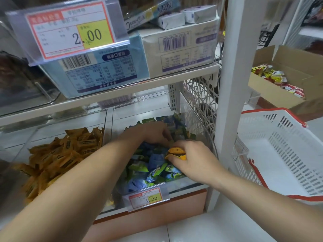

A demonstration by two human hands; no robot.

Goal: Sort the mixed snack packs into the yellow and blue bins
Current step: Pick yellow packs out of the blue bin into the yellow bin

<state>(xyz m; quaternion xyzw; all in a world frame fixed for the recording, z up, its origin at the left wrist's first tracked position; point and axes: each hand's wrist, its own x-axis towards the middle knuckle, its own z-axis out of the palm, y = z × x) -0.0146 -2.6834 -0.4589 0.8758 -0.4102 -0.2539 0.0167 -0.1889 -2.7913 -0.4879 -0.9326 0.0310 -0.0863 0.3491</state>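
Observation:
Two clear bins sit side by side on the low shelf. The left bin (52, 123) holds a heap of yellow snack packs (57, 158). The right bin (139, 109) holds blue and green snack packs (150, 170). Both my hands are inside the right bin. My right hand (194, 158) grips a few yellow packs (176, 152) above the blue pile. My left hand (153, 133) reaches in just behind it, fingers curled down into the pile and pinching at a pack whose colour is hidden.
A white post (232, 84) of the shelf frame stands right of the bins. A white basket with red trim (283, 151) hangs beyond it. A cardboard box (283, 81) of red and yellow packs sits farther right. Boxed goods (178, 48) and a price tag (70, 30) fill the shelf above.

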